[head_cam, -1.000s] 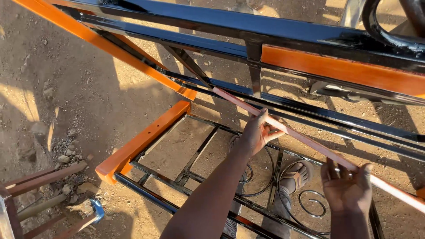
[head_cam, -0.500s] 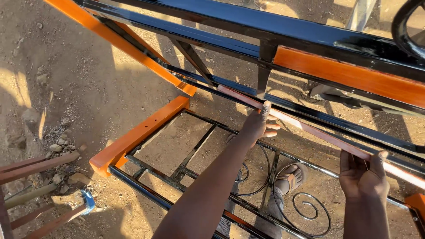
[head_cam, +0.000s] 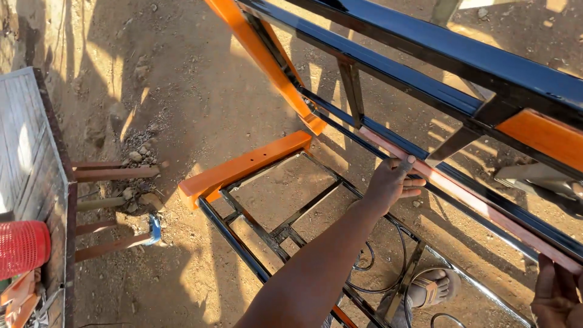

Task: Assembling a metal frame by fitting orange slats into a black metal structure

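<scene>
Item: long reddish-brown bar point(head_cam: 461, 194), running from centre frame to the lower right along the black and orange metal frame point(head_cam: 425, 67); left hand point(head_cam: 392, 182) at centre with fingers closed over the bar's upper end, right hand point(head_cam: 555, 297) at the lower right edge against its far end, its grip cut off by the frame edge and not readable. Risk, as judged: the bar may slide off the glossy black rail should either hold slacken, dropping toward the sandalled foot point(head_cam: 428, 288) below. Against the earlier frame, the view has swung left, bringing in a grey surface point(head_cam: 30, 152) and red basket point(head_cam: 21, 246) at left.
</scene>
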